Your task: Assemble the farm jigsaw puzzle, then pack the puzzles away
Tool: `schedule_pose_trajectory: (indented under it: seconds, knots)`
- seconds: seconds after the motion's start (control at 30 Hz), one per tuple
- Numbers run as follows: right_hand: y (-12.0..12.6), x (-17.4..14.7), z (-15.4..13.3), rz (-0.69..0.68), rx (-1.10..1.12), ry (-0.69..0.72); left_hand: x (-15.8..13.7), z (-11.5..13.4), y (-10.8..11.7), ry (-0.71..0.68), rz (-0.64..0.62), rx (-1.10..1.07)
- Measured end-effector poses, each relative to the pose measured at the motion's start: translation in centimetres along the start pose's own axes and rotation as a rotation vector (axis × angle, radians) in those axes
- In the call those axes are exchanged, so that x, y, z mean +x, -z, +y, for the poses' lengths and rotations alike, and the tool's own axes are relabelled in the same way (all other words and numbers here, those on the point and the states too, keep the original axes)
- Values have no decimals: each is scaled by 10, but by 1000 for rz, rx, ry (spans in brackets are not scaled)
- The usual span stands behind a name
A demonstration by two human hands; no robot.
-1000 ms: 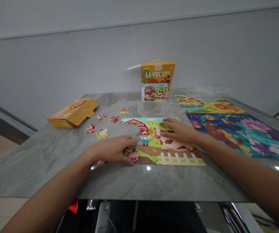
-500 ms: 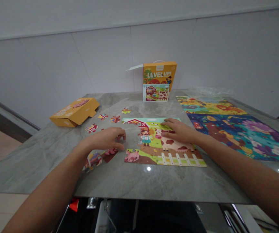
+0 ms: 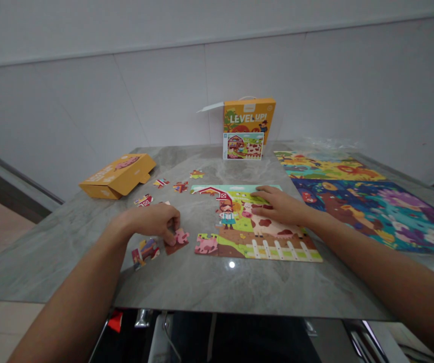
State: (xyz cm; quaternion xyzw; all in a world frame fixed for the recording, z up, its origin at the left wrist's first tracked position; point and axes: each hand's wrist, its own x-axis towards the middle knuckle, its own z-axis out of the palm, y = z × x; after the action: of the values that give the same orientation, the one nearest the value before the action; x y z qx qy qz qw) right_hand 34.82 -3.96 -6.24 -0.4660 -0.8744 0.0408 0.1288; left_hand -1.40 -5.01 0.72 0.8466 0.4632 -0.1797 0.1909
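Observation:
The partly joined farm jigsaw puzzle (image 3: 232,247) lies in front of me, showing a farmer, a cow and a white fence. My right hand (image 3: 277,204) rests flat on its upper right part, fingers spread over the cow. Left of the puzzle, my left hand (image 3: 150,220) is curled, its thumb pressed on a puzzle piece with a pink pig (image 3: 181,237). That piece lies on or just above the table; its far edge is hidden by the fingers. Close beside it is a purple and red puzzle piece (image 3: 145,253).
Several loose pieces lie farther back, among them a barn piece (image 3: 143,200) and a green-yellow piece (image 3: 197,174). A yellow box (image 3: 118,174) lies at left. A picture card (image 3: 243,146) leans on an upright box (image 3: 250,113). Two colourful puzzles (image 3: 371,214) lie at right.
My left hand has moved left and down, bringing its thumb onto the pig piece, which has shifted slightly right. My right hand has stayed on the puzzle.

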Motion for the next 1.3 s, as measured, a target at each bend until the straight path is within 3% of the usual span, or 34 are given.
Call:
schedule_pose_trajectory:
  seconds: [0.47,0.77,1.07,1.17,1.3]
  knots:
    - [-1,0,2,-5,7,5,-6,24,-3,-97,-47,-27]
    - [-2,1,3,7,11,20,-3,31,-4,-245,34,-40]
    - [0,-1,2,-15,16,-30,14,22,-14,-207,4,-105]
    - [-1,-1,3,-30,22,-39,24,17,-20,-235,37,-69]
    - [1,-1,1,-35,32,-56,33,16,-25,-157,95,-13]
